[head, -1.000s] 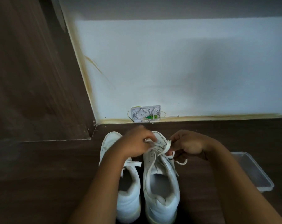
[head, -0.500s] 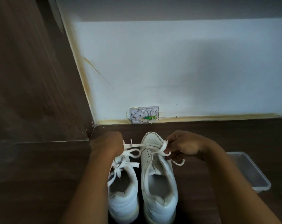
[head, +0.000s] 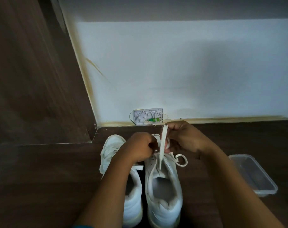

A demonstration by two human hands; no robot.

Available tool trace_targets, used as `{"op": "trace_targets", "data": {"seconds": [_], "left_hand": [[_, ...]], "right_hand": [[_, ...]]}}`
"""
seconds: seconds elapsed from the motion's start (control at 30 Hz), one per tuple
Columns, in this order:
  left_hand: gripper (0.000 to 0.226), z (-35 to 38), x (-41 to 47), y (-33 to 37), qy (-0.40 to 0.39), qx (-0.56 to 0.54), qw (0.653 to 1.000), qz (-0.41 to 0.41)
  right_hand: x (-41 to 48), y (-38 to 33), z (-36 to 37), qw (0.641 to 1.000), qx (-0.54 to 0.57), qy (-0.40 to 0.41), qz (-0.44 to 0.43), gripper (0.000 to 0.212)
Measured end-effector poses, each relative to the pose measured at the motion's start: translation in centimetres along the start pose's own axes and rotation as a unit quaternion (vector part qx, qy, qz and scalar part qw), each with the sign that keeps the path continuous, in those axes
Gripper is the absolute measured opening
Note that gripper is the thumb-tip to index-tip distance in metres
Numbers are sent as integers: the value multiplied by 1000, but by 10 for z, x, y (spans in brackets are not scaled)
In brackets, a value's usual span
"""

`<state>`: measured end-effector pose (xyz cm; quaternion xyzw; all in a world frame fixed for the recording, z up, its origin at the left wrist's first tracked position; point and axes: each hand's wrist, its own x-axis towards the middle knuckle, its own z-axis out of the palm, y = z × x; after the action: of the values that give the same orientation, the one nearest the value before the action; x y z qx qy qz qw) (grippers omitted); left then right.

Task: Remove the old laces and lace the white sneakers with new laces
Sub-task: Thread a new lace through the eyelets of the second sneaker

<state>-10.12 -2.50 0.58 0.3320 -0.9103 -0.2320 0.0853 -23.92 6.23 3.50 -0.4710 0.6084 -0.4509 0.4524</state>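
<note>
Roughly centred: two white sneakers, left sneaker and right sneaker, side by side on the dark wood floor, toes to the wall.
Right hand pinches one flat white lace, taut above the right sneaker's eyelets. Left hand is curled at those eyelets, its forearm hiding part of the left sneaker; its grip cannot be told. One clear plastic tub lies to the right. One wall box sits behind.

The right hand pinches a white lace, pulled taut up from one sneaker — the left hand curls at its eyelets. The other sneaker sits just beside it.
</note>
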Motion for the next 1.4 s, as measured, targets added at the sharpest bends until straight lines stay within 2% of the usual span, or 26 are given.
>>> {"op": "trace_targets", "data": {"seconds": [0.1, 0.2, 0.27, 0.33, 0.37, 0.43, 0.5, 0.67, 0.73, 0.8, 0.9, 0.97, 1.03, 1.13, 1.2, 1.27, 1.4], "left_hand": [[23, 3, 1, -4, 38, -26, 999, 20], [17, 3, 0, -6, 53, -41, 997, 26], [18, 3, 1, -7, 64, -82, 994, 16], [33, 2, 3, -10, 71, -160, 985, -4], [35, 2, 3, -11, 71, -191, 979, -11], [35, 0, 1, -9, 70, -238, 969, -16], [34, -3, 0, -1, 71, -289, 955, -12], [27, -23, -11, 31, 38, -417, 906, 68], [24, -28, -12, 35, 45, -454, 886, 80], [23, -29, -10, 34, 58, -478, 874, 67], [23, -27, -10, 31, 70, -469, 879, 42], [24, -24, -10, 25, 57, -413, 909, 16], [26, -19, -10, 18, -2, -352, 935, -40], [26, -14, -10, 14, -100, -389, 913, -77], [30, -14, -10, 11, -118, -434, 889, -83], [31, -12, -9, 6, -130, -435, 888, -77], [27, -8, -5, 1, -130, -281, 949, -55]], "right_hand": [[2, 1, 3, 1000, 6, -5, -11, 27], [-3, 1, -2, 999, -34, -19, 23, 18], [-6, -1, -8, 998, -41, 11, 55, 28], [-8, -2, -13, 992, -83, 53, 75, 30], [-10, -2, -14, 986, -128, 43, 98, 30], [-13, -3, -10, 959, -221, -51, 169, 27], [-12, -1, -1, 940, -243, -109, 215, 36], [-8, -3, 9, 954, -215, -101, 185, 29], [-10, -3, 7, 965, -210, -82, 137, 32], [-10, -4, 8, 980, -177, -53, 76, 25], [-3, 2, 13, 991, -133, -1, 25, 23], [0, 6, 13, 988, -148, 31, 10, 16], [-1, 7, 13, 986, -166, 16, 1, 8], [-3, 9, 12, 993, -117, -8, -6, 12], [-1, 11, 10, 996, -91, 12, -6, 19], [2, 11, 8, 994, -101, 45, -20, 23], [2, 5, 11, 990, -90, 72, -80, 24]]}}
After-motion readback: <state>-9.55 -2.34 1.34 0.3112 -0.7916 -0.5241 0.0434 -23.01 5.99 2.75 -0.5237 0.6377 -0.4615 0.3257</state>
